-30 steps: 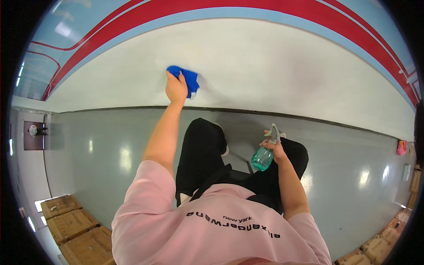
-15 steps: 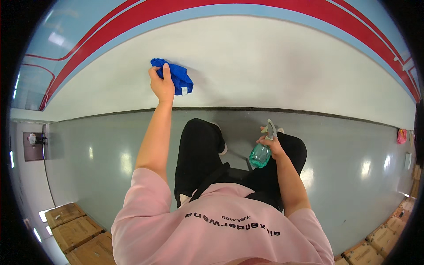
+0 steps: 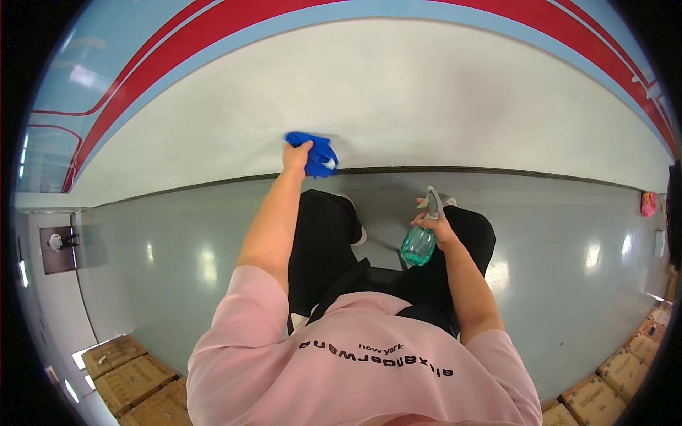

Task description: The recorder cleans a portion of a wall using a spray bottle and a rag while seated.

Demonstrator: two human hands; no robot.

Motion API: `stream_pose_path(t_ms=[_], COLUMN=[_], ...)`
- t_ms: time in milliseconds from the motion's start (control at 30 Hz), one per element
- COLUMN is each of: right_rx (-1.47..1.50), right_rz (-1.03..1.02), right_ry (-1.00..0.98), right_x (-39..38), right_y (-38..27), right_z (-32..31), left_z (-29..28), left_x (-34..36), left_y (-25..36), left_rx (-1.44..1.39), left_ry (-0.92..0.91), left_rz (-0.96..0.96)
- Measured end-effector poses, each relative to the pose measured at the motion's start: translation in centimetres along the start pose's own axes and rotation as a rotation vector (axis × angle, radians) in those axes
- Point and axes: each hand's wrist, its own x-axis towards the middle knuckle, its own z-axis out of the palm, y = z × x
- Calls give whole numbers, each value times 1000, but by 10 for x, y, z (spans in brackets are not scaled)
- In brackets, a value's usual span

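A bunched blue cloth [image 3: 320, 153] with a small white tag is gripped by my left hand [image 3: 296, 156]. That hand is low on the white lower part of the wall [image 3: 419, 99], just above the dark strip where wall meets floor. Over my right knee, my right hand [image 3: 437, 226] is closed round the neck of a spray bottle [image 3: 418, 246]. The bottle has a clear green body and a pale grey trigger head, and it leans slightly, nozzle up.
The grey glossy floor [image 3: 192, 234] stretches to both sides. Wooden crates [image 3: 135, 376] stand at the lower left, with more crates [image 3: 625, 373] at the lower right. A pink bag-like item [image 3: 648, 204] lies by the wall at far right. Another person [image 3: 57, 243] is at the far left.
My left hand has brought the blue cloth down and to the right along the white wall, toward its lower edge. My right hand with the spray bottle has barely moved.
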Motion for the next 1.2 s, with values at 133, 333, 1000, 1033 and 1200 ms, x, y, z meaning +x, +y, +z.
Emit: stream_pose_path(t_ms=[133, 333, 1000, 1033, 1200], right_rx=[-10, 43, 25, 36, 43], right_rz=[-3, -14, 0, 2, 28], right_ry=[33, 3, 20, 21, 33], right_x=[-2, -3, -5, -5, -4], right_y=[4, 1, -1, -1, -1], right_z=[-8, -2, -4, -4, -5], left_z=[44, 44, 54, 59, 75], left_x=[-46, -63, -46, -44, -39], left_y=[45, 108, 30, 22, 2], left_rx=[-564, -917, 1156, 1212, 848], left_ry=[-237, -161, -17, -76, -108], left_rz=[-209, -101, 1054, 799, 363])
